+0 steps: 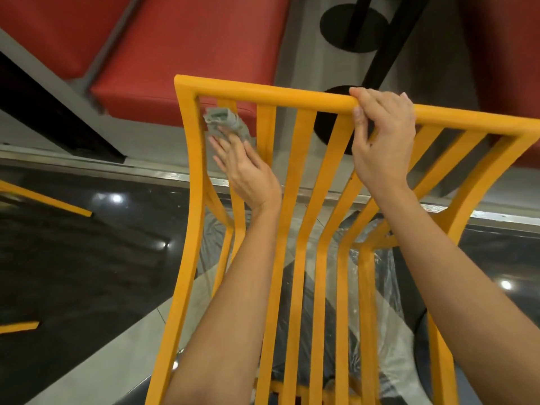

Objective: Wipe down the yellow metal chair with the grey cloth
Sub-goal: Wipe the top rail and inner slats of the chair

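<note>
The yellow metal chair (295,182) fills the middle of the view, its slatted back tilted toward me. My left hand (248,173) holds the bunched grey cloth (226,124) against the leftmost slat, close to the upper left corner of the backrest. Its fingers lie over the cloth, and the slat there is mostly hidden behind cloth and hand. My right hand (382,138) grips the top rail of the backrest right of centre, fingers curled over the bar.
Red padded bench seats (181,51) lie beyond the chair. A black round table base (355,26) with a black post stands at the top. Clear plastic sheeting (388,311) lies under the chair. Parts of other yellow chairs (46,197) show at left.
</note>
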`<action>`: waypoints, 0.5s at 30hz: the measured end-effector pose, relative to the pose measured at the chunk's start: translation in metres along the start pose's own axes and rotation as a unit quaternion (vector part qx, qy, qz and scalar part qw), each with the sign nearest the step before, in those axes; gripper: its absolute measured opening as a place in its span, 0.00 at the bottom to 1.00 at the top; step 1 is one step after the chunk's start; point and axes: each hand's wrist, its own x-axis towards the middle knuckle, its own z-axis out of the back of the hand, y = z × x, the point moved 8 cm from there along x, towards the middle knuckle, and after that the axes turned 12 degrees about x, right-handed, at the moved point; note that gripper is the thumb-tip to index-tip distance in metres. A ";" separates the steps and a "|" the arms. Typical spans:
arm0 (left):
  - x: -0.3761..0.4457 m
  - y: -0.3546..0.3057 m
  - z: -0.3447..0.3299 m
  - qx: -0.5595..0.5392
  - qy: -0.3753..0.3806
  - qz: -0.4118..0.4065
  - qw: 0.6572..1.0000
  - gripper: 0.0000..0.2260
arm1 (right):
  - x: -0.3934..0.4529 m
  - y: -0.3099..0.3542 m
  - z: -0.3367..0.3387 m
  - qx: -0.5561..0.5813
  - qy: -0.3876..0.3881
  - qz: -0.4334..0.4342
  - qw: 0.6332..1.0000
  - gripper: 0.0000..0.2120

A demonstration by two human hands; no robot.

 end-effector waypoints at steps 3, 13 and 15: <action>-0.004 0.009 -0.003 -0.032 0.029 0.076 0.996 0.17 | 0.000 0.000 0.001 -0.003 -0.004 -0.002 1.000 0.15; -0.015 0.034 -0.012 -0.043 0.065 0.160 0.984 0.20 | 0.003 0.000 0.002 -0.015 0.007 -0.004 1.000 0.15; -0.016 0.033 -0.009 -0.065 0.067 0.197 0.976 0.20 | 0.003 0.000 0.002 -0.016 0.008 -0.006 1.000 0.15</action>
